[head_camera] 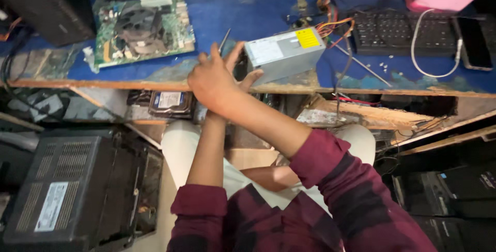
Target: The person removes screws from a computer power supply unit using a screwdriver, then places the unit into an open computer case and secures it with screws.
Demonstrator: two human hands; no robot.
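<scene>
R hand: I see fingers spread, touching power supply (grey box w/ yellow label).
L hand: hidden under R, grip can't tell.
Screwdriver: prob. behind fingers.
Circuit board: well apart on bench.

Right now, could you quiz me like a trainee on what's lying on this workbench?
1. True or false: the grey power supply box lies on the floor.
2. Which lies left of the right hand? A) green circuit board B) black keyboard C) pink box
3. What colour is the worktop?

Key: 1 false, it lies on the worktop; 2 A; 3 blue.
</scene>
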